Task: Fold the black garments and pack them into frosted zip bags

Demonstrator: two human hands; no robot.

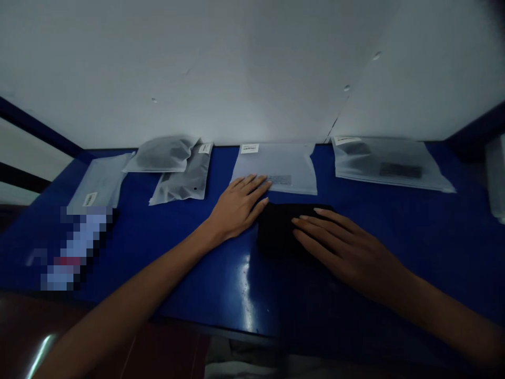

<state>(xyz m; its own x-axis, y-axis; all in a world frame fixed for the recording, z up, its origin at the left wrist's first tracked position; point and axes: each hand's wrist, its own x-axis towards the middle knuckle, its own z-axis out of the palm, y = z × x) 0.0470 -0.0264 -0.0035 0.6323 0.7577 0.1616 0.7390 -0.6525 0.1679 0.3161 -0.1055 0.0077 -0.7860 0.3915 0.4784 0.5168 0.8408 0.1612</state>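
Flat black item (pixel 284 229) on a blue tabletop (pixel 450 237), mid-table, toward the near side; too dark to tell what it is or see any detail. Right hand (pixel 347 253) lies over its right end, fingers (pixel 315 223) flat, extended and loosely apart, on top of it, not gripping. Left hand (pixel 236 207) lies palm-down just left of it, fingers (pixel 252 184) open and flat, tips on the near edge of a frosted zip bag (pixel 276 168), thumb close to the black item. Nothing held in either hand. The bag has a white label and looks empty. Far right, a second frosted bag (pixel 390 166) with dark contents. Far left, a bag with a dark item (pixel 161 155) overlaps a third bag (pixel 183 179); a pale labelled bag (pixel 98 181) lies beside them. Near left, a blurred object (pixel 79 247).
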